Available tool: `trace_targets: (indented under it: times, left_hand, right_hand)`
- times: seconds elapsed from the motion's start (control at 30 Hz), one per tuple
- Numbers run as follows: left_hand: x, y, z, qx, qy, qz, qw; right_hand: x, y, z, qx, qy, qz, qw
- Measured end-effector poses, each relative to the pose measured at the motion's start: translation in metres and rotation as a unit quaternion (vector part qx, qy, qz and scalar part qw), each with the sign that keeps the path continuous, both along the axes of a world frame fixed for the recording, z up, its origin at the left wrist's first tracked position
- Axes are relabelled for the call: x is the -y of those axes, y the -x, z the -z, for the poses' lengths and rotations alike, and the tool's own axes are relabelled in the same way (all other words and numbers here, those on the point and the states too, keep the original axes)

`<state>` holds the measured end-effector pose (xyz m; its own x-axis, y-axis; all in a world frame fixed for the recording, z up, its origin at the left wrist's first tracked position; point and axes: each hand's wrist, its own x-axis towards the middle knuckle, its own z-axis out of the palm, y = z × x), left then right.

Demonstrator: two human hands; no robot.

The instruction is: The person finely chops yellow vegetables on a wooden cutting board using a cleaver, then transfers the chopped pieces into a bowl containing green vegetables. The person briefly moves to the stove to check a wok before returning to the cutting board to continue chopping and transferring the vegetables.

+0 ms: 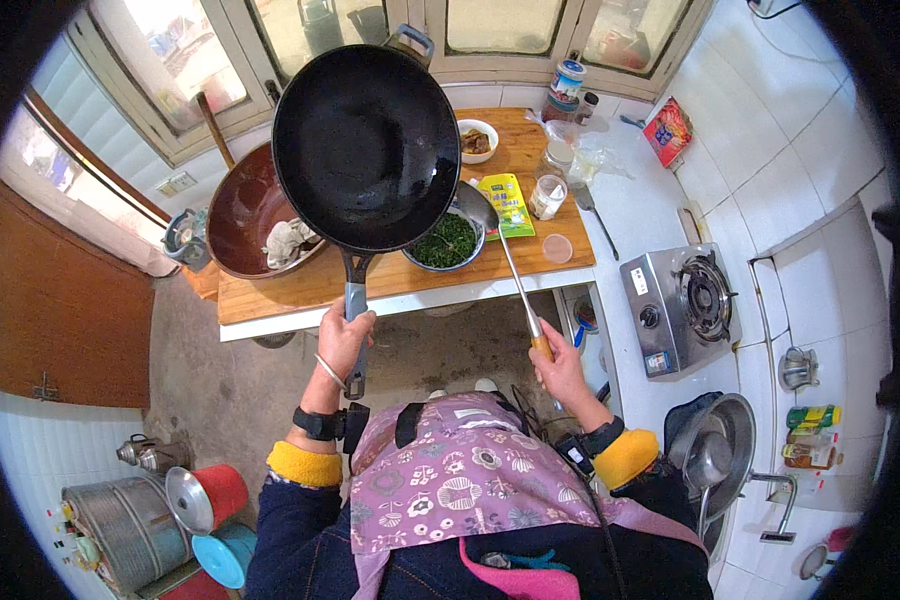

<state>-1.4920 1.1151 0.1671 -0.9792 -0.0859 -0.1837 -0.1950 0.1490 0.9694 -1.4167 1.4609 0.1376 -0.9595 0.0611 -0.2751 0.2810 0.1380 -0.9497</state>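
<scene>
My left hand (342, 343) is wrapped round the grey handle of a black wok (365, 150), raised over the wooden board with its inside showing; its surface looks bare and shiny. In my right hand (562, 365) is the wooden-ended handle of a metal ladle (478, 207), its bowl hanging beside the wok's right edge. Under the ladle and partly behind the wok stands a bowl of chopped dark greens (444, 243). A large brown basin (245, 222) with a whitish cloth (288, 243) in it sits left of the wok, partly hidden by it.
A wooden board (515, 122) covers the counter, carrying a white bowl of brown food (478, 141), a yellow-green packet (507, 204) and a jar (547, 197). Rightward are a gas stove (680, 305) and a metal basin (748, 440). A red bucket (220, 495) stands at lower left.
</scene>
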Motion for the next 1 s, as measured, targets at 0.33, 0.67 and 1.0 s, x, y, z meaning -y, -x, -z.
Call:
trace_targets:
  times: [0.33, 0.67, 1.0]
  left_hand:
    - [0.003, 0.010, -0.011, 0.035, -0.049, 0.004, 0.998]
    - [-0.036, 0.013, -0.047, 0.090, -0.148, 0.143, 0.974]
    - [-0.173, 0.036, -0.056, 0.154, -0.156, 0.350, 0.911]
  right_hand:
    - [-0.024, -0.055, -0.006, 0.050, 0.106, -0.038, 0.992]
    - [-0.079, -0.063, -0.061, -0.049, 0.303, 0.093, 0.947]
    - [-0.161, -0.105, -0.116, -0.105, 0.217, 0.202, 0.949]
